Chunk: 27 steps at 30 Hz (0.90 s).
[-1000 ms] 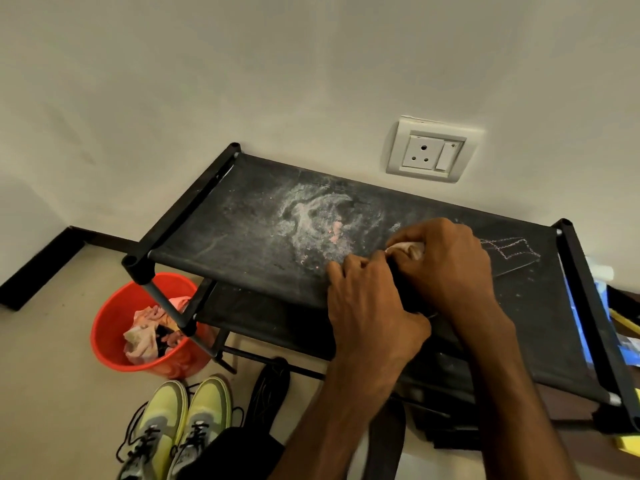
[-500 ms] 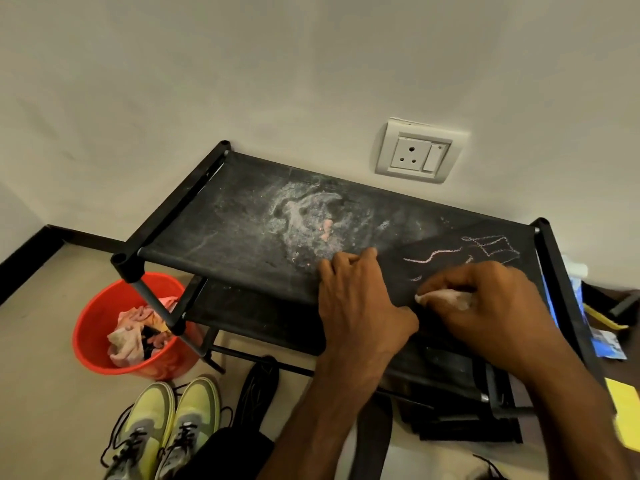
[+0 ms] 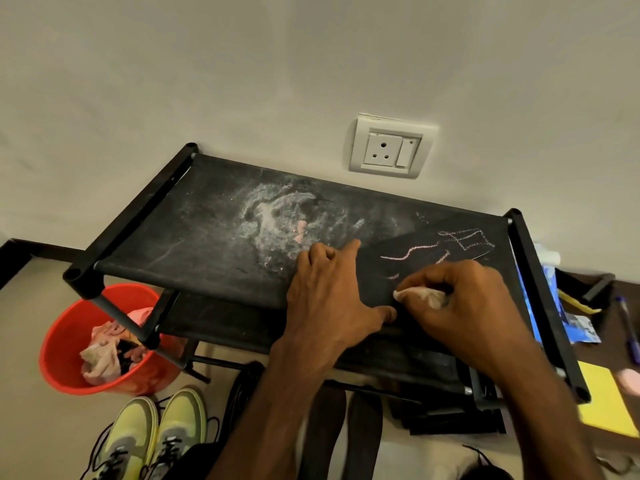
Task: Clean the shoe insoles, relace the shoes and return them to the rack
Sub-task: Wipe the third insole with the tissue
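In the last second the right hand, pinching a pale cloth, had drawn back toward 6 o'clock, from the far end of the black insole to its near end. The left hand lay with straight fingers pressed on the insole and held it on the top shelf of the shoe rack, at the 3 o'clock side. I judge that one wiping stroke was finished. The yellow-green sneakers stood on the floor at 7 o'clock, not yet returned.
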Motion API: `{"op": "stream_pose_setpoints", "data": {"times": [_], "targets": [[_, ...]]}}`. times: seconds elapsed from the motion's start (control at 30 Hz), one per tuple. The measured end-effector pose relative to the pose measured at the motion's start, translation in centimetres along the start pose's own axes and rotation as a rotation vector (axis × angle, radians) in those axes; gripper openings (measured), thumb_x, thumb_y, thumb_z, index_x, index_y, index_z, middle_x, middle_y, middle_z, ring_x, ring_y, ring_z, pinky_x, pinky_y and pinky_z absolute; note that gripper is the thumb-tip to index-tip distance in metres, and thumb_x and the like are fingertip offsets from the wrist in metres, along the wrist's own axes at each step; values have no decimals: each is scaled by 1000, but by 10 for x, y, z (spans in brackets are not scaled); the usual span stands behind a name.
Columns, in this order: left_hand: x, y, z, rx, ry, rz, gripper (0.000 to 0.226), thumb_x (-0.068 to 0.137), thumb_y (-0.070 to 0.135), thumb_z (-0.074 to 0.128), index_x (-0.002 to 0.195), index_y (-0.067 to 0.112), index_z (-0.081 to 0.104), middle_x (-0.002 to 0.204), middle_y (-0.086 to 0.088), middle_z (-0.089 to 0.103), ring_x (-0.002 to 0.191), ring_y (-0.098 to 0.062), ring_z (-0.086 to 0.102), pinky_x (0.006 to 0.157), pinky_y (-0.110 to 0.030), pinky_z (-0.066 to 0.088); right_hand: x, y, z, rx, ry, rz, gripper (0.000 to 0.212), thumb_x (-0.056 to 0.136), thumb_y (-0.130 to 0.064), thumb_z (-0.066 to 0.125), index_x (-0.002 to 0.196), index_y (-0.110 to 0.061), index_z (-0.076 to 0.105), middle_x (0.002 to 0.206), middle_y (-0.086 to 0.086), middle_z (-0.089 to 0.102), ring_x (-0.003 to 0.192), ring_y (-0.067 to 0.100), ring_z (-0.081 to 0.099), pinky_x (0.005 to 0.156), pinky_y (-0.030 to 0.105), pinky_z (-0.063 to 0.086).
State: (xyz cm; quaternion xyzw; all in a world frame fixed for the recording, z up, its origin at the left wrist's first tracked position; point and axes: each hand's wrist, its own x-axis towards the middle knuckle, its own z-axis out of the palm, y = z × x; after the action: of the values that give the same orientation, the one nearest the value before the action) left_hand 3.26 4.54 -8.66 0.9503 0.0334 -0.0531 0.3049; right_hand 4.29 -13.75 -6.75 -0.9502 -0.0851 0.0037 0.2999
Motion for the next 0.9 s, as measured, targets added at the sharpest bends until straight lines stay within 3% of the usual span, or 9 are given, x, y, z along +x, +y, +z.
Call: {"op": "stream_pose_setpoints", "data": {"times": [0.1,0.33,0.57,0.8,0.9], "targets": [[0,-1,0,-17,11,15,103,67,67,81,153,43,29,138,4,35,133,-19,31,101,-34,41,0,4,-4,-53,-31,18,3,78,-41,79,81,-40,79,76,-22,73,75,0,69,73,37,62],[1,-2,4,-40,22,3,102,66,65,82,151,44,31,136,5,37,131,-17,33,96,-31,40,8,3,24,47,223,-32,11,82,-29,80,91,-35,80,91,-18,74,87,5,70,78,41,60],[1,0,4,-50,29,-20,102,64,64,85,150,46,33,140,5,37,133,-18,33,97,-31,40,4,13,-3,-69,11,-28,7,78,-36,78,83,-41,80,80,-22,73,79,5,69,74,42,60],[0,1,3,-44,23,-26,103,65,63,84,152,44,32,140,3,38,133,-19,34,99,-33,40,16,4,33,43,242,-87,11,85,-27,78,94,-33,80,92,-13,74,84,10,69,74,43,59],[0,1,3,-50,11,-25,103,65,63,85,152,44,32,141,2,38,134,-19,33,99,-34,40,17,7,35,46,208,-120,11,87,-28,77,97,-32,79,92,-11,72,84,10,68,74,43,59]]}}
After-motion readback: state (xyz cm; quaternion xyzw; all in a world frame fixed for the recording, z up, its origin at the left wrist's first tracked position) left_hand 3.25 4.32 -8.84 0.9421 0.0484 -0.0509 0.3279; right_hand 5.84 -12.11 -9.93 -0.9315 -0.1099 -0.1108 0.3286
